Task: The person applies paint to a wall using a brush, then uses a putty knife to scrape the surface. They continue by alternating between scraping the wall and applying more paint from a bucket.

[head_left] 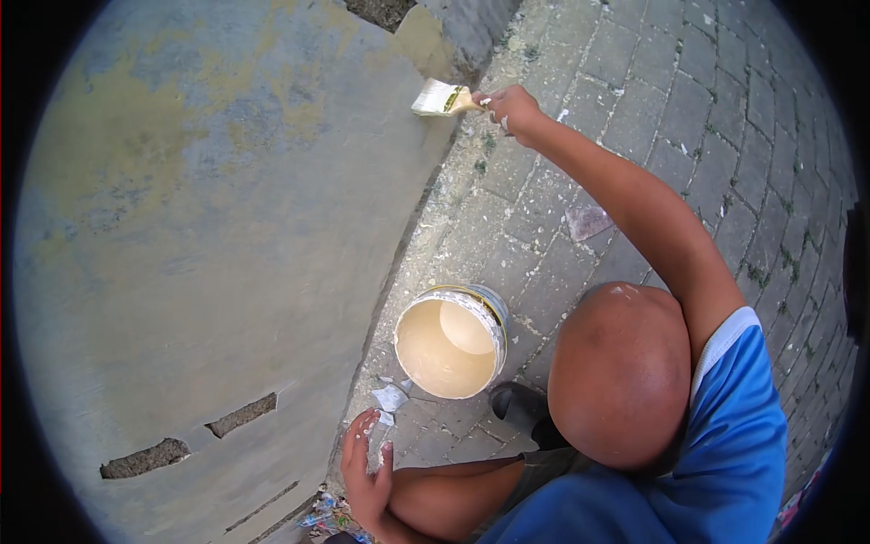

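My right hand [515, 111], flecked with paint, grips a paintbrush [458, 99] by its handle. The white, paint-coated bristles overlap the lower edge of the wall [236, 272] in this view. Near the bottom, my left hand [367, 476] holds nothing, fingers apart, beside the foot of the wall and close to my leg. Between the two hands stands a paint bucket [494, 313], its rim smeared and cream-coloured paint inside.
Grey paving bricks [662, 127] spattered with paint run along the wall. White flakes [390, 397] lie by the bucket, and a pale flat fragment [587, 220] lies farther off. My bent knee [621, 372] and dark shoe [515, 405] are close to the bucket. Rough holes [145, 459] break the wall.
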The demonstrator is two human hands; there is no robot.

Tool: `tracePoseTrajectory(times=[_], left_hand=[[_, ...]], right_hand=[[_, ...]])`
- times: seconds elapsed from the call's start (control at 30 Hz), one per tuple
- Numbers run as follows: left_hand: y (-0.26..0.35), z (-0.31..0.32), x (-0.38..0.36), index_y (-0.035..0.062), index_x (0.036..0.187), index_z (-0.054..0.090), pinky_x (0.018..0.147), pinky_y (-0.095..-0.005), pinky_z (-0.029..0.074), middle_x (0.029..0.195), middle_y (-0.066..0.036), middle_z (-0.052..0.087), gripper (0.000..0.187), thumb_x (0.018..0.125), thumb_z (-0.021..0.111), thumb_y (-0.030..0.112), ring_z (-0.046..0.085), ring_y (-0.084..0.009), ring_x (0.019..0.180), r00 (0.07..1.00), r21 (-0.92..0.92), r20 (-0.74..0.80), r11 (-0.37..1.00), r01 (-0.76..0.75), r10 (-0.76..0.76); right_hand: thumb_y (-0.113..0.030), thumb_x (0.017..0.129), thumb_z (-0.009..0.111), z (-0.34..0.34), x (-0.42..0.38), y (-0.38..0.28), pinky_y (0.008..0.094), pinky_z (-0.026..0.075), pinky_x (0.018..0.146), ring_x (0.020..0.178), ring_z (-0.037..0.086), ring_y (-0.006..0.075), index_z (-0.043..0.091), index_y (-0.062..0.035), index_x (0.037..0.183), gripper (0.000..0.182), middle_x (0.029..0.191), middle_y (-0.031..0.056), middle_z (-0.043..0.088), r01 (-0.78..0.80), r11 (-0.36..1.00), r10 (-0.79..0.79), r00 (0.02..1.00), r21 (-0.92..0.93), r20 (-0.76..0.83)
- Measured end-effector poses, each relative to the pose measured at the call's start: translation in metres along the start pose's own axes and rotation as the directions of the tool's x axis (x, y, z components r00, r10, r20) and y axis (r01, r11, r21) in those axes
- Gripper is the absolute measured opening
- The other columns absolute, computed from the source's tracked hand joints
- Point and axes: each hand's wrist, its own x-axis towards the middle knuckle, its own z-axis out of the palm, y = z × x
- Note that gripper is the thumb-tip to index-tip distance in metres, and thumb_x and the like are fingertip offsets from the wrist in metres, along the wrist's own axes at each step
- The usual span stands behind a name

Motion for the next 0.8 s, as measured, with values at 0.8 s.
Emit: tracePoseTrajectory(times=[0.8], left_hand=[[0.001, -0.003, -0.006, -0.0033, 0.119, 0.059, 0.101, -0.0389, 0.041, 0.127, -0.019, 0.057, 0.034, 0.085, 0.061, 0.002, 0.055, -0.0342, 0.118, 1.0, 0.025, -0.004, 1.0, -0.002, 0.002]], right_hand=[[-0.036, 0.087, 0.073, -0.003, -0.001, 0.003, 0.0317, 0.035, 0.047, 0.053, 0.045, 0.0113, 0.075, -0.0046, 0.089, 0.032, 0.066, 0.0037, 0.058, 0.014, 0.997, -0.025, 0.989, 0.076, 0.146]])
